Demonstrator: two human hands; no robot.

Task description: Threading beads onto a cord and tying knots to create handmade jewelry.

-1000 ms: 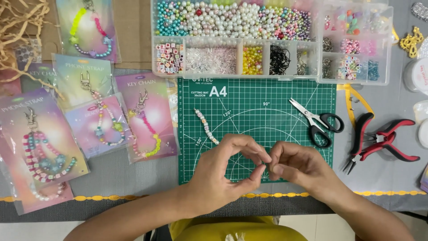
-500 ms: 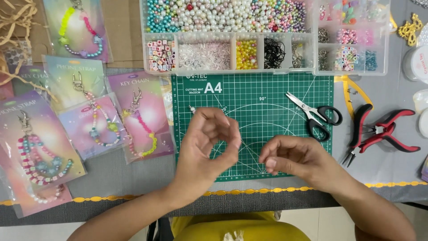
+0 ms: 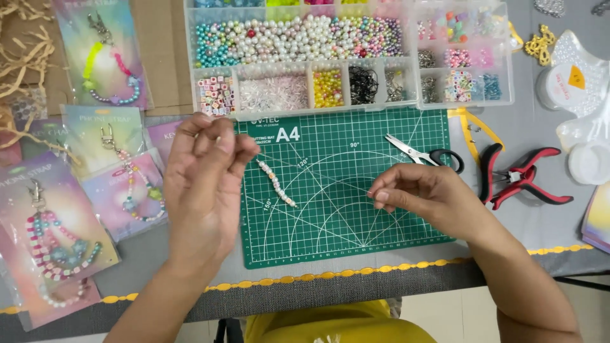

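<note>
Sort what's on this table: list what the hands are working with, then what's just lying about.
In use:
left hand, fingers pinched, raised
right hand, fingers pinched
bead strand on the green mat
bead box

Lying about:
scissors
red pliers
packaged straps
thread spool

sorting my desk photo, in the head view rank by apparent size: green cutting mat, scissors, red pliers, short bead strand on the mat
1. green cutting mat
2. red pliers
3. scissors, close to the pliers, so that order is unsure
4. bead strand
</note>
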